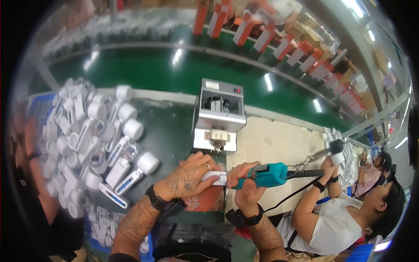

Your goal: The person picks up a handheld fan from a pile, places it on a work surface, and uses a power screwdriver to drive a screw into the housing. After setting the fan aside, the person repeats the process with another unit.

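Observation:
My right hand (pixel 247 188) grips a teal electric screwdriver (pixel 271 175), its body lying nearly level and its nose toward the left. My left hand (pixel 185 175) is closed around a white plastic part (pixel 214 176), mostly covered by the fingers. The screwdriver's front end meets or nearly meets this part; the exact contact is hidden. Beneath both hands lies a reddish, worn mat (pixel 208 200). Just beyond them stands a grey screw feeder (pixel 219 115) with an open top and a small red light.
A heap of white handheld devices (pixel 87 135) with round heads covers the left of the table. Below it is a blue bin (pixel 150 244) of small white parts. A coiled cord (pixel 305 173) runs right from the screwdriver. A co-worker (pixel 331 218) sits close on the right.

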`<action>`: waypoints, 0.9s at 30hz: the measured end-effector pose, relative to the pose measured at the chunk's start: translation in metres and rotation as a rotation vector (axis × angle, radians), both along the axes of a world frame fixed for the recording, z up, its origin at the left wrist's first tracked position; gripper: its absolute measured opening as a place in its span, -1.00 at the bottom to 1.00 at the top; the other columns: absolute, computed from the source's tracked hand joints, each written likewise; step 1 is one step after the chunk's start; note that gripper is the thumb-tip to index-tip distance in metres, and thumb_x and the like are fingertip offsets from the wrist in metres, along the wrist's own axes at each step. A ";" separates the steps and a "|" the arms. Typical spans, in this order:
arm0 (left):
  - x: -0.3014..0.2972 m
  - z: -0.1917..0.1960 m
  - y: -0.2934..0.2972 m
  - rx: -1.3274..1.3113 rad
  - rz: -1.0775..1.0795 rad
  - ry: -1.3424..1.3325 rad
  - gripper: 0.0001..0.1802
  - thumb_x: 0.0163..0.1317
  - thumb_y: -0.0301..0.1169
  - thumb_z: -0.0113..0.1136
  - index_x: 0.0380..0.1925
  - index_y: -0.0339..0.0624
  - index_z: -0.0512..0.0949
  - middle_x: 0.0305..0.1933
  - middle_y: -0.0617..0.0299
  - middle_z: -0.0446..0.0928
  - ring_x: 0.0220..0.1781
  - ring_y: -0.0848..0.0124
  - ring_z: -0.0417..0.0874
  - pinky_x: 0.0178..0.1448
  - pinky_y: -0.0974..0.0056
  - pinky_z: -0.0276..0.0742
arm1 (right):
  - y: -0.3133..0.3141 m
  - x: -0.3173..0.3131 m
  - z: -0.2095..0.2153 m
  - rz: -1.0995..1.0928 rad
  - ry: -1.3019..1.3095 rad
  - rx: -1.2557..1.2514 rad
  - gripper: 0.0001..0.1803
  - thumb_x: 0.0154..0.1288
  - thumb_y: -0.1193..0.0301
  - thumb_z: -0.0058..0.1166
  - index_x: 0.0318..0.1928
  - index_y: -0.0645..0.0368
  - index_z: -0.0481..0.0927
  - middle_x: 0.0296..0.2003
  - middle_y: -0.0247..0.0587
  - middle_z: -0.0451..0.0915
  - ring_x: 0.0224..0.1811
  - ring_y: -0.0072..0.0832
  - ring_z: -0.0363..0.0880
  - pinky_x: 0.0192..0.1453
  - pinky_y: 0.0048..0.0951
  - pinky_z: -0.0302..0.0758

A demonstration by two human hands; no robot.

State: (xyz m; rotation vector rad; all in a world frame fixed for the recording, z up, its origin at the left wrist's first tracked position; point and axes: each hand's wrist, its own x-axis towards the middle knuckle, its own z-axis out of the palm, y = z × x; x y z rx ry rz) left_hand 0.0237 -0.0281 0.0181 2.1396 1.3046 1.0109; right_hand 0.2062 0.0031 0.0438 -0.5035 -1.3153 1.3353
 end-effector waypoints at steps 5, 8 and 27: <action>0.007 0.008 -0.003 -0.030 -0.011 0.044 -0.74 0.31 -0.33 0.21 -0.07 -0.21 0.59 -0.16 0.14 0.47 -0.11 0.14 0.45 0.05 0.11 0.43 | 0.012 0.019 0.028 -0.192 0.039 0.090 -0.39 0.38 -0.19 0.07 -0.15 0.18 0.42 -0.59 -0.34 0.36 -0.62 -0.56 0.31 -0.51 -0.47 0.30; 0.015 0.006 -0.014 0.084 0.032 0.196 -0.72 0.32 -0.27 0.21 -0.05 -0.16 0.58 -0.13 0.14 0.52 -0.08 0.18 0.49 0.04 0.11 0.46 | 0.034 0.038 0.057 -0.419 0.340 0.142 -0.41 0.49 -0.19 -0.14 -0.15 0.15 0.44 -0.57 -0.38 0.34 -0.57 -0.60 0.27 -0.47 -0.56 0.21; 0.064 0.005 -0.028 -0.077 0.016 0.181 -0.72 0.37 -0.15 0.19 -0.19 -0.15 0.54 0.01 0.18 0.48 0.10 0.22 0.42 0.23 0.16 0.34 | 0.101 0.064 -0.018 -0.601 0.034 0.271 -0.27 0.24 -0.21 0.23 -0.08 0.28 0.44 -0.56 -0.28 0.47 -0.54 -0.52 0.45 -0.46 -0.56 0.40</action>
